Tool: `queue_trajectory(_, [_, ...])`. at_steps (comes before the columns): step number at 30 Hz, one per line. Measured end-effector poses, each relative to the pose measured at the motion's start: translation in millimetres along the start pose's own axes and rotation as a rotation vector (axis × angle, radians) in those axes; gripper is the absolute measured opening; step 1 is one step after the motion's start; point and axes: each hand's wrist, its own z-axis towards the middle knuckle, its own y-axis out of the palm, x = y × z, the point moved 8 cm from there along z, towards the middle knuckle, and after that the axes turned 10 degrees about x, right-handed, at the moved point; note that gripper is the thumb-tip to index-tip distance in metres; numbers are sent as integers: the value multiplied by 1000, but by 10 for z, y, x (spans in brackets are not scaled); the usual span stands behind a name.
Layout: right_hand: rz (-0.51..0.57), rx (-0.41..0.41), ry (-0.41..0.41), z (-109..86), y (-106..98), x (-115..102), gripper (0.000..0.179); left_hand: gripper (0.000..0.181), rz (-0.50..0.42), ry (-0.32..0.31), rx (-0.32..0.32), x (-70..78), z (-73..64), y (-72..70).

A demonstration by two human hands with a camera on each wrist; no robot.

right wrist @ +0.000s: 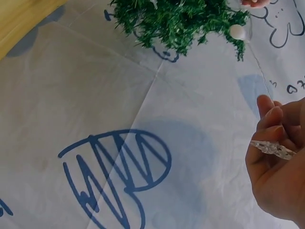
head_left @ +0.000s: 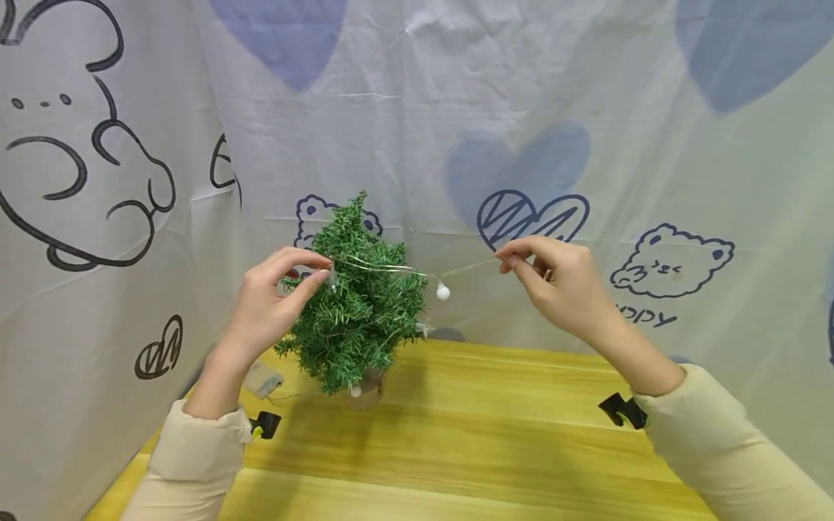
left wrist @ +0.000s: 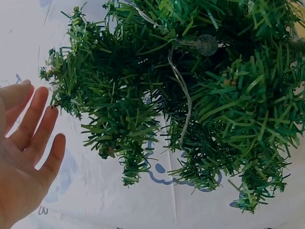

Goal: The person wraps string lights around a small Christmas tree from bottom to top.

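Note:
A small green artificial Christmas tree (head_left: 355,304) stands upright in a pot (head_left: 366,391). Thumb and index finger of my left hand (head_left: 276,289) pinch a thin string of lights (head_left: 391,268) in front of the tree's left side. From there the wire runs rightward across the tree to my right hand (head_left: 560,282), whose fingertips pinch it well clear of the branches. A round white bulb (head_left: 443,291) hangs from the wire between the hands. In the right wrist view, a clear faceted piece (right wrist: 274,149) lies within the curled fingers. Another clear bulb (left wrist: 205,45) and wire sit among the branches in the left wrist view.
A pale box (head_left: 263,380) with a wire lies on the yellow wooden table (head_left: 482,420), left of the pot. Another white bulb (head_left: 355,391) hangs low by the pot. A printed white curtain (head_left: 404,108) stands behind and at the left. Black clips (head_left: 622,411) show at both sleeves.

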Motion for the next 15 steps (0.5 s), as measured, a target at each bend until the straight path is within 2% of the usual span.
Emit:
queue_trajectory(5, [-39,-8,76,25,-41,155,17,26,23,17,12,20,22,-9])
queue_trajectory(11, [-63,-60,192,-52,-56,318,17,28,118,-13,-101,-27,6,129])
queue_trajectory(15, [-43,-75,201,-98,-38,337,18,20,134,-16,-111,-41,-4,151])
